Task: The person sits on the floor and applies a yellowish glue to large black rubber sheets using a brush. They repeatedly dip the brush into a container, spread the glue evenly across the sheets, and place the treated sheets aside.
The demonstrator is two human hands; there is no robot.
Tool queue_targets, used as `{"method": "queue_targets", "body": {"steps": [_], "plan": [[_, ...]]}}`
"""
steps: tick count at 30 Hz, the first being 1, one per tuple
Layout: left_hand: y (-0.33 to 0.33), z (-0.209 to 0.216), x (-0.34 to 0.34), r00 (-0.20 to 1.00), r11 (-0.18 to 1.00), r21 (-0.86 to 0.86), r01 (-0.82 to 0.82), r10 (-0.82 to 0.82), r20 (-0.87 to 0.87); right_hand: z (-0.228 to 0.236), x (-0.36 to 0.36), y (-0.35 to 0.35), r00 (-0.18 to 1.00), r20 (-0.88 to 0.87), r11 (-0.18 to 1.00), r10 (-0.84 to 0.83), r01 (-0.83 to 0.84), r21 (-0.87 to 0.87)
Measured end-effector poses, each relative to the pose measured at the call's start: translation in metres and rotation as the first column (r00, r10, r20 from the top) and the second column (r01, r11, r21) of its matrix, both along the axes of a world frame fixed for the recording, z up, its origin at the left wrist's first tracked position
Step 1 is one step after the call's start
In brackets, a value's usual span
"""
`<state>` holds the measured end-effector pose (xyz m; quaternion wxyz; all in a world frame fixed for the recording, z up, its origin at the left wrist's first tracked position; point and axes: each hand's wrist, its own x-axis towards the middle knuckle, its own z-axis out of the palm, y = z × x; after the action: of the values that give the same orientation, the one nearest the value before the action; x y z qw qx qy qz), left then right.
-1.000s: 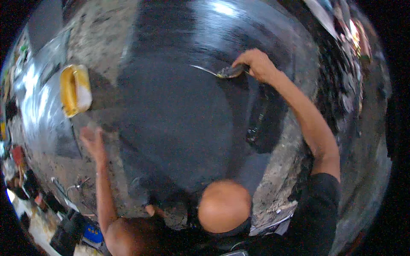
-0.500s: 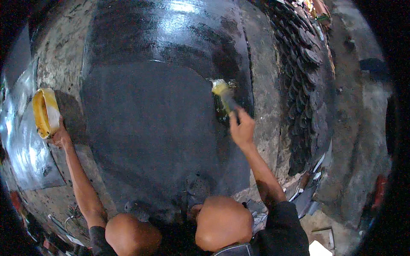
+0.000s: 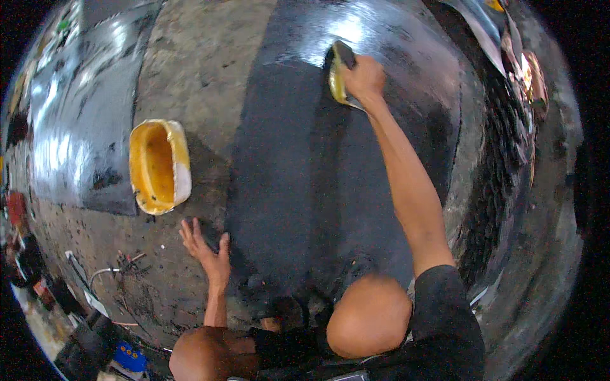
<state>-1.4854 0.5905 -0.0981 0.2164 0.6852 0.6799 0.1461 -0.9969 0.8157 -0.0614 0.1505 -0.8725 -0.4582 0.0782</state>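
Observation:
My right hand [image 3: 364, 77] is closed around the dark handle of a wide brush [image 3: 337, 81]. The brush's yellowish bristle edge lies against a large black sheet [image 3: 279, 159] on the floor. Beyond the brush and to its right the sheet is wet and glossy; nearer to me it is matte. At the left, a cut-open white plastic container [image 3: 182, 181] stands on the floor, its inside coated yellow-orange. My left hand [image 3: 208, 254] is just nearer than the container, apart from it, with fingers spread and nothing in them.
Another glossy dark sheet [image 3: 82, 133] lies at the far left. Overlapping dark curved pieces [image 3: 499, 184] are piled along the right side. A cable [image 3: 105, 272] and a blue object [image 3: 130, 357] are at the lower left.
My left hand has let go of the container, which now stands on the floor. My right hand has moved the brush farther away, up to the glossy edge. The view has swung left.

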Motion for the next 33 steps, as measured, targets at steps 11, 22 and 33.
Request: {"method": "queue_targets", "body": {"steps": [11, 22, 33], "plan": [[0.0, 0.006, 0.011, 1.0, 0.996, -0.08, 0.03, -0.031, -0.005, 0.024, -0.101, 0.053, 0.846, 0.155, 0.856, 0.51, -0.483, -0.184], [-0.006, -0.014, 0.003, 0.988, 0.994, -0.057, 0.097, -0.103, -0.114, -0.014, -0.022, 0.035, 0.28, -0.022, 0.28, 0.96, -0.96, 0.026], [-0.002, -0.036, -0.029, 0.965, 0.98, 0.009, 0.196, -0.192, -0.18, 0.024, 0.213, -0.369, 0.779, -0.053, 0.774, 0.625, -0.627, -0.088]]}}
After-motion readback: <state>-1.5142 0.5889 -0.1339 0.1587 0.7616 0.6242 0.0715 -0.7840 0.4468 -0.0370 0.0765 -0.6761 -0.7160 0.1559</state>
